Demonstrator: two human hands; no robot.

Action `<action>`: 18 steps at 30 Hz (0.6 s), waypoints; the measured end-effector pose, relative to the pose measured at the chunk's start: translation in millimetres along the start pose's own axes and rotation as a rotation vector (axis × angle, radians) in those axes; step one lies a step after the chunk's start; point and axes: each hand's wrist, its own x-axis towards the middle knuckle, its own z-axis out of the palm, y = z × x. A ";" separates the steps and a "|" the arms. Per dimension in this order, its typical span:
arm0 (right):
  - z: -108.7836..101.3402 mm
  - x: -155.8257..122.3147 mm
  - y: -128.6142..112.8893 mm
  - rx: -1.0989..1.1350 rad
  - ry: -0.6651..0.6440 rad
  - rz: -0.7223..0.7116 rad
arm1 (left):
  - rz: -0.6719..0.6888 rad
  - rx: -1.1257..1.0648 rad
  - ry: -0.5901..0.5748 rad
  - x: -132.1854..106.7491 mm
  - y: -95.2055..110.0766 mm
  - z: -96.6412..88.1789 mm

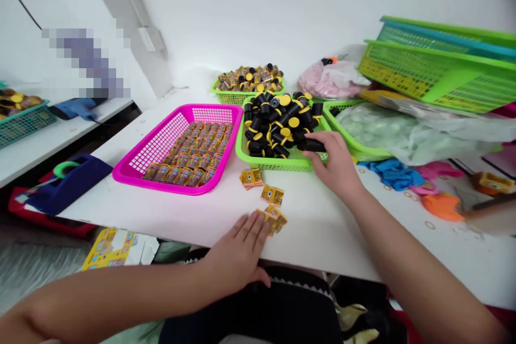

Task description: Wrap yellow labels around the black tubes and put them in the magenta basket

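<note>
My left hand lies flat at the table's front edge, fingers stretched out, its fingertips touching small yellow printed labels. More such labels lie just beyond, with a small stack near the green basket. My right hand reaches to the right rim of the light green basket and pinches a small black cylinder between thumb and fingers. Heaped in that basket are many black cylinders with yellow caps. To its left, a pink basket holds rows of labelled cylinders.
Behind stands a green basket of wrapped cylinders. Stacked baskets, plastic bags and deflated balloons crowd the right side. A blue tape dispenser is at the left edge; a blue heat gun lies on another table.
</note>
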 end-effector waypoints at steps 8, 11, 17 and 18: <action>0.8 -3.4 -1.3 0.055 0.007 0.011 | 0.126 0.052 0.085 -24.8 -6.2 -35.0; -0.4 -4.9 -2.3 0.057 0.006 0.005 | 0.110 0.041 0.130 4.1 -26.7 -44.4; -2.6 -5.4 -1.4 0.016 0.059 0.062 | -0.187 -0.360 -0.389 43.7 -50.3 -48.5; -2.8 -5.3 -0.9 0.010 0.059 0.071 | -0.200 -0.455 -0.417 45.5 -53.4 -47.9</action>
